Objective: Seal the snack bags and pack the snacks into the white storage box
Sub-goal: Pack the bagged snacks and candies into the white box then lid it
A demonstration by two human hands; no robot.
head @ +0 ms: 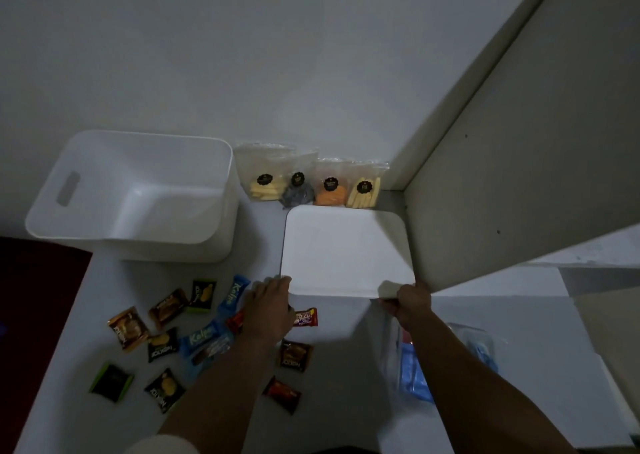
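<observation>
**Lid held at 2 corners; box open, snacks unpacked**

Grip. Left hand (268,309) and right hand (410,303) each grip a near corner of the white lid (346,252), fingers curled over its near edge. The lid's far edge sits just in front of the clear bags; whether the lid rests on the table or is lifted, I cannot tell.

Handling, lid. Judged a thin, stiff, light plastic sheet with rounded corners and a smooth surface that may slip; a hold at 2 opposite corners keeps it level.

White storage box (138,197). Stands open and empty to the left of the lid, apart from both hands. Rigid walls, 1 handle slot visible on its left side.

Clear snack bags (311,179). 4, in a row against the wall beyond the lid, each with a dark round label. Soft film, contents likely brittle; best taken by the top strip for sealing.

Wrapped snacks (166,342). Scattered on the white table (346,367) beside and under the left forearm. Small, light, crinkly, easily pinched.

Blue packet (414,374). Under the right forearm; kind unclear.
</observation>
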